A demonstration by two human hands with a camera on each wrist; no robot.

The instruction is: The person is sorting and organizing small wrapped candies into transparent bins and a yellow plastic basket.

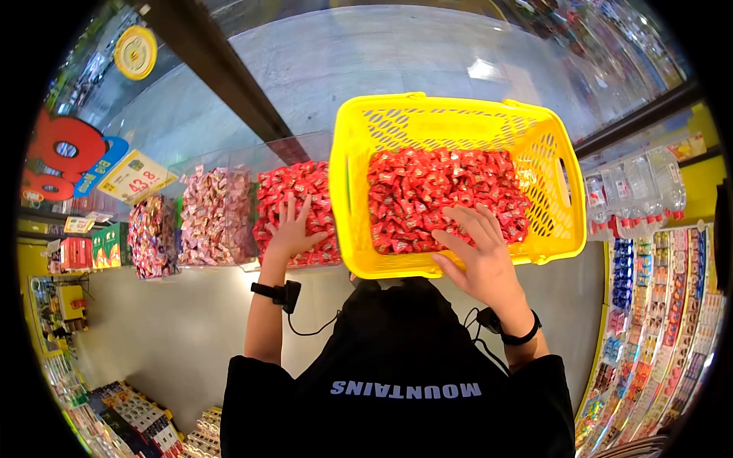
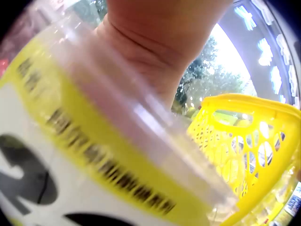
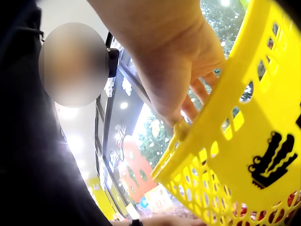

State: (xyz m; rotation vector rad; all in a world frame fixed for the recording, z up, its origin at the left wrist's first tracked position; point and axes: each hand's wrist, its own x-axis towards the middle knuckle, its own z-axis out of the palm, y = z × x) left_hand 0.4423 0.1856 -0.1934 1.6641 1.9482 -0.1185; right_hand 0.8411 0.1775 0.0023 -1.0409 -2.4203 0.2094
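Observation:
A yellow plastic basket (image 1: 458,265) holds a thick layer of red-wrapped candies (image 1: 427,191). My right hand (image 1: 485,263) reaches over its near rim with relaxed, extended fingers, the fingertips at the candies. In the right wrist view the hand (image 3: 181,70) passes over the rim of the basket (image 3: 263,122). Left of the basket, a clear bin holds more red-wrapped candies (image 1: 317,183). Fingers spread, my left hand (image 1: 289,233) lies over them. The left wrist view shows the wrist behind the bin's clear wall with a yellow label (image 2: 108,155); the fingers are hidden there.
Further left stand clear bins of pink-wrapped candies (image 1: 214,214) and mixed candies (image 1: 151,237), with a price sign (image 1: 137,177) behind. Large water bottles (image 1: 637,191) stand to the right, above stocked shelves (image 1: 657,305). A glass window frame (image 1: 221,69) runs behind the bins.

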